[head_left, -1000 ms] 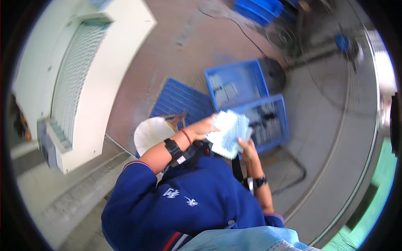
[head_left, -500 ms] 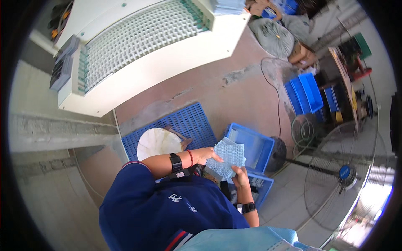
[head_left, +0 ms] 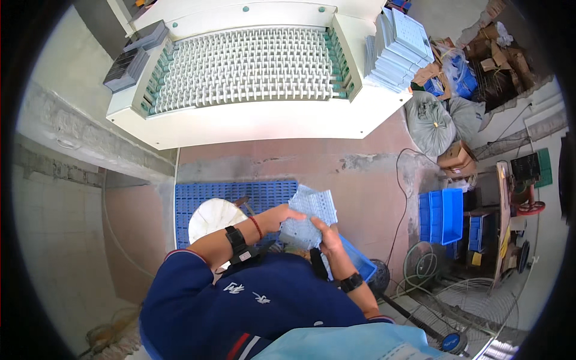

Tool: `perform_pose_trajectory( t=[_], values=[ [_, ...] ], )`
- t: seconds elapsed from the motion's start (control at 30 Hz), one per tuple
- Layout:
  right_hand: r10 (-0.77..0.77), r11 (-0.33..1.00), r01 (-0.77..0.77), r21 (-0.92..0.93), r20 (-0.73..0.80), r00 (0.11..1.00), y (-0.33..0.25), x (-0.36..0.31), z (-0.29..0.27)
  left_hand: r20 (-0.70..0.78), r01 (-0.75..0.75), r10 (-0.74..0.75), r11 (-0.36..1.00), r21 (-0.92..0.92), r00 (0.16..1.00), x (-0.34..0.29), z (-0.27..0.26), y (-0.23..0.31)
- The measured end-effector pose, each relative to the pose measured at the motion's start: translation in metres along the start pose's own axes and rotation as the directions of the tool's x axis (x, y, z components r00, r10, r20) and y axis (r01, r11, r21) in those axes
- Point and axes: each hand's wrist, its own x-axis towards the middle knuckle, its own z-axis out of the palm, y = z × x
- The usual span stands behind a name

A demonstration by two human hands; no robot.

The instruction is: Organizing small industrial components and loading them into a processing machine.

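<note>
Gripping pale-blue panels (head_left: pixel 304 231) between 2 hands (head_left: pixel 277 217), left forearm (head_left: pixel 210 248) slanting up rightward, right forearm (head_left: pixel 341 264) slanting up leftward

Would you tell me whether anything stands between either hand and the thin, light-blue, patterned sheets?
Nothing visible does: the bare left hand and the bare right hand both grip the thin, light-blue, patterned sheets. The round, white-topped stool is off to the left, not between.

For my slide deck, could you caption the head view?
Left hand and right hand hold pale blue patterned sheets, with a white roller machine ahead.
</note>
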Motion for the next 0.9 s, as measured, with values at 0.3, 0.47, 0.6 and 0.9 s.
perform_pose_trajectory(
  t=[0.3, 0.47, 0.6, 0.9],
  values=[
    [-0.052, 0.942, 0.117, -0.314, 0.209, 0.977, -0.122, 0.034, 0.045, -0.005, -0.270, 0.275, 0.941, -0.203, 0.961, 0.031, 0.028, 0.068],
    [-0.114, 0.797, 0.280, -0.535, 0.322, 0.940, -0.173, 0.042, 0.080, -0.015, -0.418, 0.424, 0.884, -0.211, 0.905, 0.027, 0.037, 0.103],
    [-0.170, 0.729, 0.410, -0.549, 0.435, 0.884, -0.198, 0.068, 0.062, 0.051, -0.454, 0.476, 0.862, -0.227, 0.878, 0.036, 0.039, 0.135],
    [-0.545, 0.687, 0.619, -0.380, 0.293, 0.785, -0.348, 0.050, -0.030, -0.171, -0.748, 0.731, 0.662, -0.059, 0.660, 0.023, 0.037, 0.312]
  ],
)
